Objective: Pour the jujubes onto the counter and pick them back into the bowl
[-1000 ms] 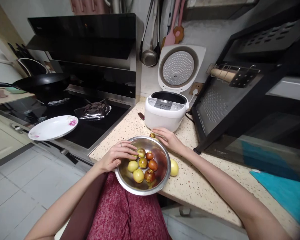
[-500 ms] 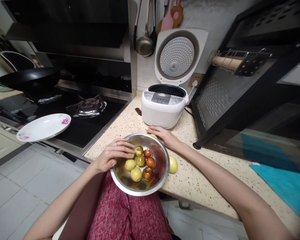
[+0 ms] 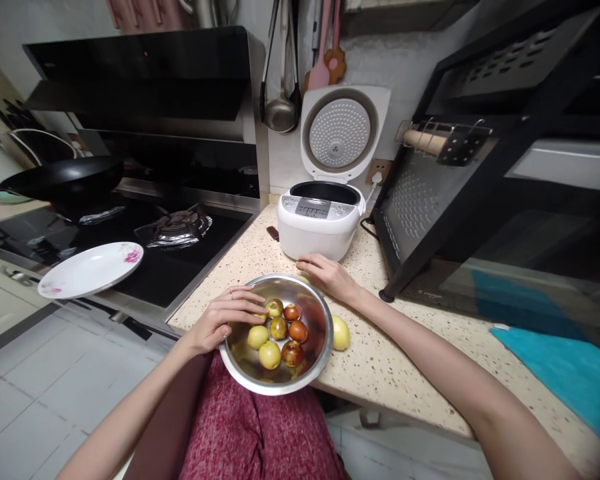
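Note:
A steel bowl sits at the speckled counter's front edge, over my lap, holding several green and red-brown jujubes. My left hand rests on the bowl's left rim, fingers curled over a fruit inside. My right hand lies palm down on the counter behind the bowl, fingers closed over a small fruit that barely shows. A larger yellow-green fruit lies on the counter right of the bowl.
A white rice cooker with its lid up stands behind my right hand. A black rack is to the right, a teal cloth farther right. Left is a gas stove with a white plate and a black wok.
The view has shifted slightly. My right hand now covers the small fruit behind the bowl that showed a second ago. My left hand stays on the bowl's rim.

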A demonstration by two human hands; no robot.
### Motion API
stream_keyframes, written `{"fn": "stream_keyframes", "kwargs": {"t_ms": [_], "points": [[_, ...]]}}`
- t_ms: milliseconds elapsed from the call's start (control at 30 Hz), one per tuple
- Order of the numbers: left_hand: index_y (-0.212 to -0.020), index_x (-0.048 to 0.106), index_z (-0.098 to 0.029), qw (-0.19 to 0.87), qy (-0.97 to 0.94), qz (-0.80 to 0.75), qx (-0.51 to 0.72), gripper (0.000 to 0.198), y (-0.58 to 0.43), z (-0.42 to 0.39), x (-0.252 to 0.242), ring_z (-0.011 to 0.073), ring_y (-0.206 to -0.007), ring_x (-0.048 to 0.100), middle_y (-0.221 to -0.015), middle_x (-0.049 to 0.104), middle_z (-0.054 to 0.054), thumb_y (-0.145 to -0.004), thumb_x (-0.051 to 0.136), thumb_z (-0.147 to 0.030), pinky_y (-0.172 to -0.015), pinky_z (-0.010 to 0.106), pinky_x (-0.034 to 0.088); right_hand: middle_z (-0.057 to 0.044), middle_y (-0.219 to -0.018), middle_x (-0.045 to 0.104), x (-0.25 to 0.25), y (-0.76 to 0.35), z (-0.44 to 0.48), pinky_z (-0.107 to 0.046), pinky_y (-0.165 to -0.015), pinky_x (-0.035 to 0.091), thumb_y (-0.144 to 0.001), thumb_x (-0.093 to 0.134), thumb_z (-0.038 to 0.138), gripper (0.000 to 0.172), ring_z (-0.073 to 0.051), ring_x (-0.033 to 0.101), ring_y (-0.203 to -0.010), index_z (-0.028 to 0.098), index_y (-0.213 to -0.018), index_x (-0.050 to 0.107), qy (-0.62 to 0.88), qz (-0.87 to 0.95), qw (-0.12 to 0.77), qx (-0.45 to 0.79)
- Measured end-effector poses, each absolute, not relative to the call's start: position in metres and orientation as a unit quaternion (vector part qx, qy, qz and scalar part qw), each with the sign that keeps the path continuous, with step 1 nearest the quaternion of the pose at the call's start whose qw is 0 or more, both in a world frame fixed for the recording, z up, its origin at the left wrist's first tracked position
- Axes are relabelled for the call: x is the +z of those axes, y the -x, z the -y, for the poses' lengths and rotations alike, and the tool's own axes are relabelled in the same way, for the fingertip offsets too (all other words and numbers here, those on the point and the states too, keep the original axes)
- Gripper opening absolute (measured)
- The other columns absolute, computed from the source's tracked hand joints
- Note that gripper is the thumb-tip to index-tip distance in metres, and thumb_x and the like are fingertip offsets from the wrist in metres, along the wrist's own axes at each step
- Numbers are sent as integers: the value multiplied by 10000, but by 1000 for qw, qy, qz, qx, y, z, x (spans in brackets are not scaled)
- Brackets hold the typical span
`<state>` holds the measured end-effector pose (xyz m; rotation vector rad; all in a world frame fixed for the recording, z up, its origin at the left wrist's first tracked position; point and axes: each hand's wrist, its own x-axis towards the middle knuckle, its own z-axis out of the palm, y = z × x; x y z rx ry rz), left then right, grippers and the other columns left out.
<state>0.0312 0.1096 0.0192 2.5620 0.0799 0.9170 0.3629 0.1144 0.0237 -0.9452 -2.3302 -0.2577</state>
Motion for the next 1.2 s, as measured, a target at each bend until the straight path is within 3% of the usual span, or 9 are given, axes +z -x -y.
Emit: {"fn": "stream_keyframes", "kwargs": {"t_ms": [267,667,867,1200], "points": [[-1221,732,-192,215,-920,-34,325,700,-31,-109,19,288,-1241,628,-1225,741,120,-1044,204,-615,-1154,466,351,-172,-1240,687,55,-347,-97,-409,-881,625,-1026,481,130,303,-246,662,-1146,149,-1280,645,257,894,333,-152],[-1234,725,-213,216,-919,-34,329,676,-31,-110,17,288,-1239,629,-1224,743,113,-1044,208,-606,-1141,499,373,-98,-1160,695,72,-326,-78,-367,-881,587,-1015,509,127,236,-199,670,-1038,186,-1174,674,258,950,166,57],[-1241,722,-214,223,-917,-34,330,682,-31,-110,15,286,-1237,626,-1217,745,110,-1040,212,-620,-1136,498,370,-105,-1153,699,72,-324,-76,-384,-895,579,-996,532,107,245,-210,668,-1037,186,-1172,682,270,945,155,100],[-1225,728,-186,214,-918,-26,332,686,-31,-110,19,285,-1231,630,-1213,744,125,-1047,210,-601,-1145,484,362,-76,-1255,727,67,-323,-79,-378,-1043,529,-966,543,100,317,-220,683,-1173,218,-1189,734,283,927,154,189]]}}
